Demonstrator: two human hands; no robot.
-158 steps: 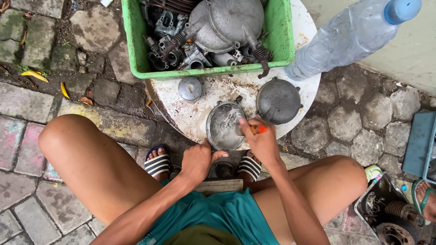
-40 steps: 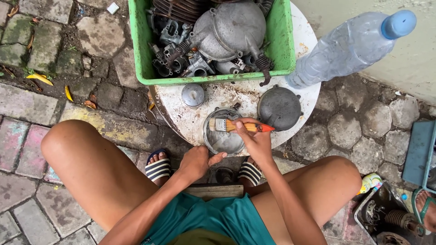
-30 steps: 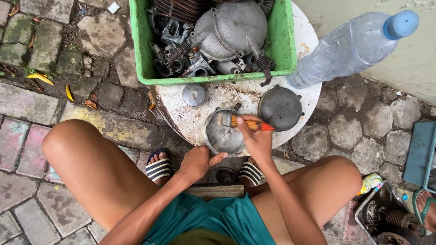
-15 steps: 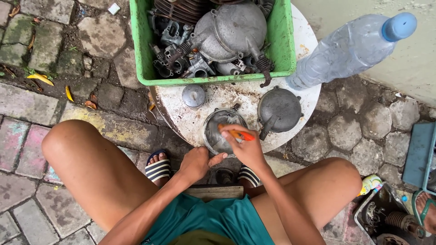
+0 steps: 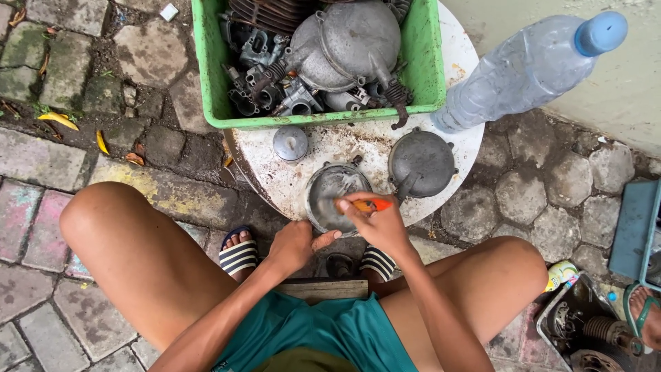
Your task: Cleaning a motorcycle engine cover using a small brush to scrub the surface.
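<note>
1. Paving stones, worn and mossy, spread on every side of the hands; a round white bench (image 5: 441,148) stands on them just ahead of the person's bare knees, its top stained with grime.
2. Beyond the hands, on the far half of the bench, sits a green plastic crate (image 5: 206,76) piled with grey engine parts, among them a large domed metal casing (image 5: 348,45).
3. Ahead and to the right of the hands, a clear plastic bottle (image 5: 523,72) with a blue cap leans at the bench's edge.
4. Just right of the right hand lies a dark round metal cover (image 5: 421,162); ahead and left of the hands sits a small round metal cap (image 5: 290,142).
5. Right at the hands, on the near edge of the bench, sits the round metal bowl-shaped part (image 5: 325,193), wet and shiny inside.
6. The right hand (image 5: 379,224) is closed round an orange-handled brush (image 5: 372,204), its working end down inside the part. The left hand (image 5: 295,244) is loosely curled at the part's near rim, fingers touching or almost touching it; I cannot tell whether it truly grips.
7. Judged from this, the step in hand is scrubbing the part's inside. The next move would call for a firm left-hand hold so the part does not slide off the near edge as the brush works round.
</note>
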